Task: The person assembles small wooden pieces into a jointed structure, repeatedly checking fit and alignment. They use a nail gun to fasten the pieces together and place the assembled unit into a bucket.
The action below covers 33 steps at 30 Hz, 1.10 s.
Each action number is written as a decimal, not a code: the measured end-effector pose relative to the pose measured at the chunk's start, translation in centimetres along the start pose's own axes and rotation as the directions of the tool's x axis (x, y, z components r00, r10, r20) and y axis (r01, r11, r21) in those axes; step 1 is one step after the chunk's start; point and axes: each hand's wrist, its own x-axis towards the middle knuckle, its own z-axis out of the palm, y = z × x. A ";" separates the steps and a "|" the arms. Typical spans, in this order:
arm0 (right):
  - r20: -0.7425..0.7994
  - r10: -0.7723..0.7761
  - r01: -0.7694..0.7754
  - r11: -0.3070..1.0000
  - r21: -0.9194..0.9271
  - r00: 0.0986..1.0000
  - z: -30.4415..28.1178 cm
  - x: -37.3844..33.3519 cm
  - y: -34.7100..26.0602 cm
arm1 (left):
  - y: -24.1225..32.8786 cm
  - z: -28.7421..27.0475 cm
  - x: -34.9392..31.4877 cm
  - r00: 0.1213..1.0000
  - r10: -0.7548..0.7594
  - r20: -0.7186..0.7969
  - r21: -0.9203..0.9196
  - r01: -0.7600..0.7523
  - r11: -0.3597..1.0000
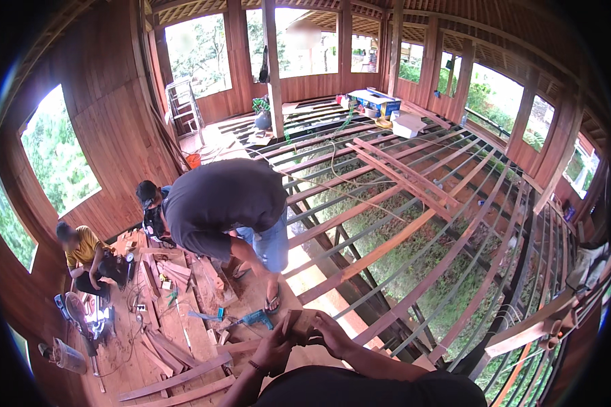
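A short brown block of wood (pixel 301 323) is held up in front of my body at the bottom of the head view. My left hand (pixel 273 349) is closed on its left side, with a dark bracelet at the wrist. On its right side, the fingers of my right hand (pixel 331 335) grip the block too. Just beyond my left hand, a teal power tool (pixel 253 319) lies on the plank floor. Near it is a tool with a blue handle (pixel 218 314), among small wood offcuts.
A person in a dark shirt (pixel 227 203) bends over close ahead; two others sit farther left. Long boards (pixel 180 378) and scrap wood litter the floor there, near a pail (pixel 69 356). To the right, open floor joists (pixel 414 244) span a drop to the ground. A stepladder (pixel 183 108) stands behind.
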 end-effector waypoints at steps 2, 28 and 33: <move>-0.054 -0.077 0.073 0.995 -0.070 0.996 -0.1 -0.6 0.1 | 0.1 0.1 0.1 0.994 -0.110 0.006 0.128 0.109 0.986; 0.315 -0.700 0.592 0.189 -0.784 0.641 -1.1 -4.1 -1.4 | 4.6 1.8 -0.6 0.894 -0.437 0.095 0.101 0.428 0.898; 0.286 -0.658 0.598 0.314 -0.737 0.697 -1.2 -4.0 -1.9 | 3.9 1.1 -0.4 0.942 -0.333 0.043 0.367 0.295 0.882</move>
